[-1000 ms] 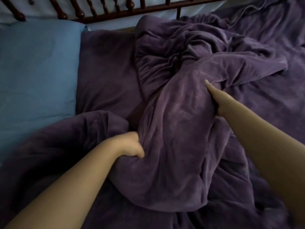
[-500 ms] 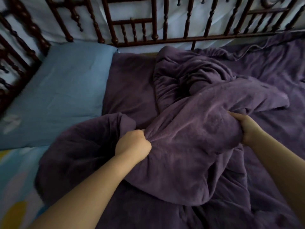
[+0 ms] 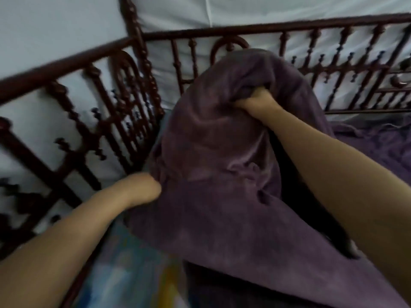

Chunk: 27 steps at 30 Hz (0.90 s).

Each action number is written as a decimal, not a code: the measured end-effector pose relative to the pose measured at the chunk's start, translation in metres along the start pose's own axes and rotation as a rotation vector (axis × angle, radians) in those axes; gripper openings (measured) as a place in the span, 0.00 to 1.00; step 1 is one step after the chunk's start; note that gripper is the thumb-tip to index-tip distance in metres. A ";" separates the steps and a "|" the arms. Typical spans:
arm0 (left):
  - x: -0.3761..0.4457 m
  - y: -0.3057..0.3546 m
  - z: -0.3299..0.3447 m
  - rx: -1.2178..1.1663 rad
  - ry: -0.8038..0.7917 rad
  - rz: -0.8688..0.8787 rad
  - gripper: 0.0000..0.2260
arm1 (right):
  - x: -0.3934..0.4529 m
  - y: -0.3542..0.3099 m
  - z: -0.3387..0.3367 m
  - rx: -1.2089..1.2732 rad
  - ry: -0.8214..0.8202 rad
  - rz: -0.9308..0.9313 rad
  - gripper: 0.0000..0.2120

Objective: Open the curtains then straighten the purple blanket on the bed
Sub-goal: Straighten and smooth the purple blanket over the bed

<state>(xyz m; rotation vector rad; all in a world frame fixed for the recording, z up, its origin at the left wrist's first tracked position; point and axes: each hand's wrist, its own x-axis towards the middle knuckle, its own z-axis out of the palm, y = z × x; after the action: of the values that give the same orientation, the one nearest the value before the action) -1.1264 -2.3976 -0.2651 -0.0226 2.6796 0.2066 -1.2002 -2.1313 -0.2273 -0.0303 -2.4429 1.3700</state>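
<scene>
Purple blanket (image 3: 222, 165): raised since the earlier frame from a low heap on the bed into a tall peak in front of the dark wooden railing (image 3: 138, 90). Right hand (image 3: 255, 101): fist closed on the blanket's top fold, just below the railing's top bar. Left hand (image 3: 144, 188): gripping the blanket's lower edge, near the railing's corner post. Patterned sheet (image 3: 133, 274): below the railing, beside the blanket's hem.
</scene>
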 end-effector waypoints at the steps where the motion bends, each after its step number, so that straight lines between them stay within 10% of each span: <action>1: -0.005 -0.028 0.003 0.091 -0.162 -0.030 0.12 | 0.008 -0.023 0.040 -0.136 -0.149 -0.046 0.23; 6: 0.000 -0.137 0.021 0.064 -0.636 -0.243 0.05 | -0.014 -0.038 0.219 -0.481 -0.756 -0.115 0.18; 10: 0.047 -0.170 0.043 0.177 -0.362 -0.206 0.15 | -0.061 0.028 0.256 -0.406 -0.977 0.086 0.19; 17: 0.136 -0.113 0.080 -0.042 -0.184 -0.041 0.25 | -0.067 0.095 0.202 0.327 -0.385 0.482 0.10; 20: 0.160 -0.077 0.107 -0.099 -0.111 -0.018 0.42 | -0.049 0.127 0.173 0.102 -0.010 0.486 0.06; 23: 0.184 -0.051 0.126 -0.136 -0.030 -0.006 0.48 | -0.039 0.178 0.150 -0.134 -0.021 0.788 0.23; 27: 0.216 -0.047 0.145 -0.172 0.010 -0.059 0.45 | -0.045 0.221 0.163 0.378 -0.223 1.323 0.36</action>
<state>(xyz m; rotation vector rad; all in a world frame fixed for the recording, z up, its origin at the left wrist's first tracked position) -1.2548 -2.4187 -0.4954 -0.1568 2.6588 0.4187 -1.2392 -2.1563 -0.5018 -1.7060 -2.2074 2.3496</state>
